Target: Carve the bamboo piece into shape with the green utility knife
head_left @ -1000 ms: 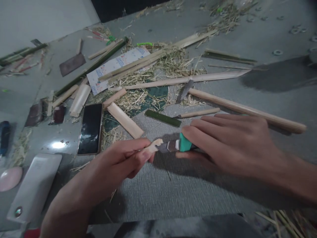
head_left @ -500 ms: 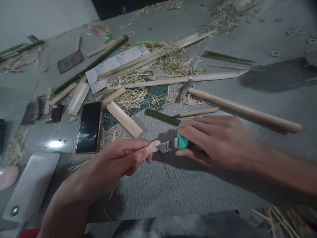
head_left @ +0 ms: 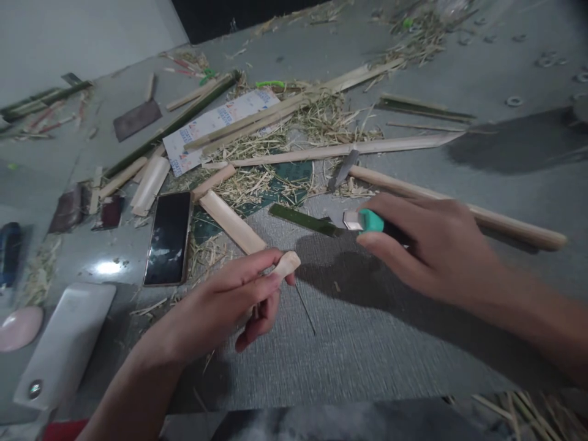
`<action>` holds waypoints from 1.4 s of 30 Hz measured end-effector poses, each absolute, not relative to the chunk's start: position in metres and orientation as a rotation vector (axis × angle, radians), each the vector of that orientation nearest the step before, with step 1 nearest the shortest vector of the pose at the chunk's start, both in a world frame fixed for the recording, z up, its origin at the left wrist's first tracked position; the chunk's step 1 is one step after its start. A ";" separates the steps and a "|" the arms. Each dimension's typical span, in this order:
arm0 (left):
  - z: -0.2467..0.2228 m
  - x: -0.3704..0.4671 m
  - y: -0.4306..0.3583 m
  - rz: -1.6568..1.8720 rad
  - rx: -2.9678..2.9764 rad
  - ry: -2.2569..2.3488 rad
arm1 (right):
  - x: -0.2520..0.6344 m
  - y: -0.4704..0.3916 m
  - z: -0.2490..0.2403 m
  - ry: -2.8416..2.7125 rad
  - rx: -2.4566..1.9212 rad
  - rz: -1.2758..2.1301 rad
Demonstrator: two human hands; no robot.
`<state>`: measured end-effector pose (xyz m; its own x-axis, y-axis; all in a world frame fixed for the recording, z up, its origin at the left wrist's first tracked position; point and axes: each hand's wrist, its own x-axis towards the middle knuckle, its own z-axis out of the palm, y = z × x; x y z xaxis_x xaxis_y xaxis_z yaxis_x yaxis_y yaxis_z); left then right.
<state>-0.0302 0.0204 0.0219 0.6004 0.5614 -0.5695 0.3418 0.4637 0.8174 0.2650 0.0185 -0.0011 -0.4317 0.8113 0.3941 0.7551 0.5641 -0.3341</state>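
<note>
My left hand (head_left: 229,294) is closed on a small pale carved piece of wood or bamboo (head_left: 288,264), whose rounded end sticks out past the thumb. Gripped in my right hand (head_left: 427,245) is a utility knife (head_left: 370,222) with a green and black body. Its blade points left, apart from the carved piece. Below the blade tip lies a green bamboo strip (head_left: 301,219) on the grey table (head_left: 367,355). A thin dark line or sliver (head_left: 305,309) shows beneath my left fingers.
A black-screened phone (head_left: 168,239) and a pale bamboo slat (head_left: 232,220) lie near my left hand. Behind my right hand rests a wooden-handled tool (head_left: 514,223). Shavings (head_left: 250,184) cover a green mat (head_left: 294,174). A white phone-like slab (head_left: 67,343) and pink rounded object (head_left: 21,327) sit left.
My right hand has drawn the knife away from the carved piece, up and to the right. My left hand still holds the piece, now turned slightly, with its lower fingers more spread.
</note>
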 end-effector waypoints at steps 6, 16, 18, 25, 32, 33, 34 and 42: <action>0.025 -0.022 0.021 0.219 1.155 1.021 | 0.264 0.017 -0.005 -2.372 -1.278 0.159; 0.024 -0.024 0.020 0.212 1.142 0.970 | 0.260 0.018 -0.006 -2.415 -1.294 0.177; 0.024 -0.025 0.019 0.208 1.136 0.976 | 0.260 0.018 -0.007 -2.411 -1.286 0.184; 0.024 -0.014 0.015 0.244 1.123 1.015 | 0.256 0.011 -0.009 -2.447 -1.251 0.158; 0.024 -0.002 0.006 0.256 1.255 1.073 | 0.248 0.005 -0.010 -2.502 -1.201 0.120; 0.024 -0.002 0.005 0.252 1.270 1.086 | 0.247 0.005 -0.010 -2.507 -1.201 0.116; 0.023 -0.002 0.004 0.248 1.285 1.097 | 0.247 0.006 -0.010 -2.515 -1.200 0.116; 0.020 -0.005 -0.004 0.228 1.449 1.217 | 0.245 0.001 -0.009 -2.530 -1.200 0.068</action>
<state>-0.0052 -0.0036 0.0201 0.4394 0.7580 -0.4821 0.5319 0.2130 0.8196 0.2452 0.0005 -0.0091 -0.5861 0.7597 0.2817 0.7435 0.6424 -0.1858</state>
